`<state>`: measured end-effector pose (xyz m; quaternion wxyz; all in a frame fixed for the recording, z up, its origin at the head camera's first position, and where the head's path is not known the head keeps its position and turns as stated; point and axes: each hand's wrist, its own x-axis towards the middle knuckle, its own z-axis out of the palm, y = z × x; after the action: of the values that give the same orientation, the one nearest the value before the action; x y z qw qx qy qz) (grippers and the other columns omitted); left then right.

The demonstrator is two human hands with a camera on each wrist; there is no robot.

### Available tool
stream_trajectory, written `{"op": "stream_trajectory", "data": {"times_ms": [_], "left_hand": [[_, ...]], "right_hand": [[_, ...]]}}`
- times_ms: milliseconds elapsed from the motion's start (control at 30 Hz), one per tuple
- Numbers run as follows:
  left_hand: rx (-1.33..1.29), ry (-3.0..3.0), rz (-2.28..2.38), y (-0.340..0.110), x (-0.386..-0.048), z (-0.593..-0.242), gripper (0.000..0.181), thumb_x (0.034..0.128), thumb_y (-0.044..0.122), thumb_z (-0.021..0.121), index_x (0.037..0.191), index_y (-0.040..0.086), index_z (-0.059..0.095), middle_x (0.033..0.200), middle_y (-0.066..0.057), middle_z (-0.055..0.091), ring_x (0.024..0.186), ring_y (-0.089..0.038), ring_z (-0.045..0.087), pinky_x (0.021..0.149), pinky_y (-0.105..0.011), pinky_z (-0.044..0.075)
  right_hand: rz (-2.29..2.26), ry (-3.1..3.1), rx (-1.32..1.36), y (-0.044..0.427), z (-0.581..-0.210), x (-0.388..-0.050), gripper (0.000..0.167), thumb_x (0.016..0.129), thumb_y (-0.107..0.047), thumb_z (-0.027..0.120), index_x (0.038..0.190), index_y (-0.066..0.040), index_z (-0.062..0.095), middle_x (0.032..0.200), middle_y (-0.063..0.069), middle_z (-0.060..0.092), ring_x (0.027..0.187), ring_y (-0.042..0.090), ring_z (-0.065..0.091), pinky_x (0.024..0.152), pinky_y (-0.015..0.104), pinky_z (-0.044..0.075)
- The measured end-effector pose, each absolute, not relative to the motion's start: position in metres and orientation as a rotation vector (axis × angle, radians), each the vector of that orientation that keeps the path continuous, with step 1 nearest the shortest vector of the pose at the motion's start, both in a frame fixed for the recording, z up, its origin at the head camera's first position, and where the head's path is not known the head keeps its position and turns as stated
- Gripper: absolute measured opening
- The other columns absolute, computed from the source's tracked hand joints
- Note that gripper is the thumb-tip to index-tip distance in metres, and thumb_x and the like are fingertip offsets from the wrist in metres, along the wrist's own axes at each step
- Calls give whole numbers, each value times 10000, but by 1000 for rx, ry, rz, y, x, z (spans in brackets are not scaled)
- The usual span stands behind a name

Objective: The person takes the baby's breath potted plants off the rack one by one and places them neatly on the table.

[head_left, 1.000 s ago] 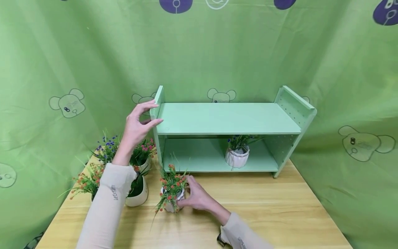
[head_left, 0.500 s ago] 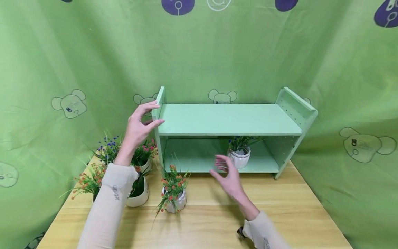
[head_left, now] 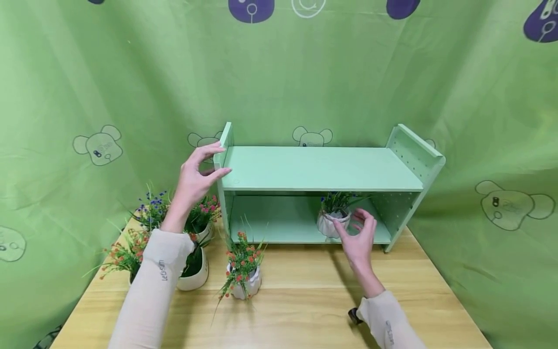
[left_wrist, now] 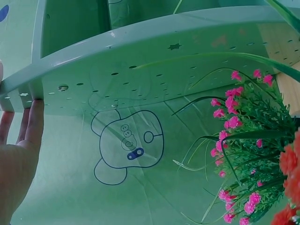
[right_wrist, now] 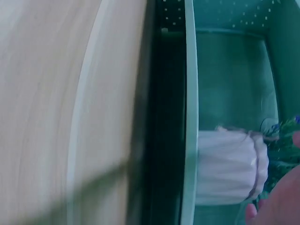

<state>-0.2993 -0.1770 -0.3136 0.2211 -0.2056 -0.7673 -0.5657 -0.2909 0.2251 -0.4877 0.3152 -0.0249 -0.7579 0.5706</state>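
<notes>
My left hand (head_left: 196,175) holds the left side panel of a mint-green two-tier shelf (head_left: 322,167), thumb on one face and fingers (left_wrist: 33,122) on the other. At the lower tier my right hand (head_left: 359,240) is beside a white fluted pot (head_left: 332,224) with blue flowers, thumb by its front and fingers to its right. In the right wrist view the fingertips (right_wrist: 251,212) lie close to the pot; firm contact is not clear. A similar white pot with orange flowers (head_left: 244,271) stands on the table before the shelf's left end.
Left of the shelf, several potted plants crowd together under my left arm: pink flowers (head_left: 205,213), blue flowers (head_left: 152,208), orange flowers (head_left: 124,254) and a white pot (head_left: 193,276). The wooden table (head_left: 305,310) lies in front. A green curtain (head_left: 279,77) hangs behind.
My right hand has let go of the orange-flowered pot and moved right and away from me to the blue-flowered pot. The left hand stays on the shelf panel.
</notes>
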Motion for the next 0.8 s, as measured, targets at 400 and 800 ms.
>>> {"op": "stream_trajectory", "data": {"times_ms": [400, 800], "left_hand": [[-559, -2125, -1558, -176, -298, -314, 494, 887, 41, 803, 1350, 47, 632, 1566, -60, 506, 1433, -270, 484, 1086, -363, 563], [-558, -2127, -1556, -176, -299, -313, 493, 888, 38, 801, 1350, 41, 630, 1571, -69, 503, 1433, -278, 483, 1084, -354, 562]], "right_hand": [[1586, -2252, -92, 232, -497, -310, 1115, 827, -260, 890, 1638, -62, 150, 1653, 229, 267, 1510, 414, 319, 1300, 567, 264], [1604, -2246, -142, 229, -502, -329, 1072, 802, -165, 899, 1609, -31, 206, 1587, 244, 356, 1449, 431, 379, 1285, 575, 289]]}}
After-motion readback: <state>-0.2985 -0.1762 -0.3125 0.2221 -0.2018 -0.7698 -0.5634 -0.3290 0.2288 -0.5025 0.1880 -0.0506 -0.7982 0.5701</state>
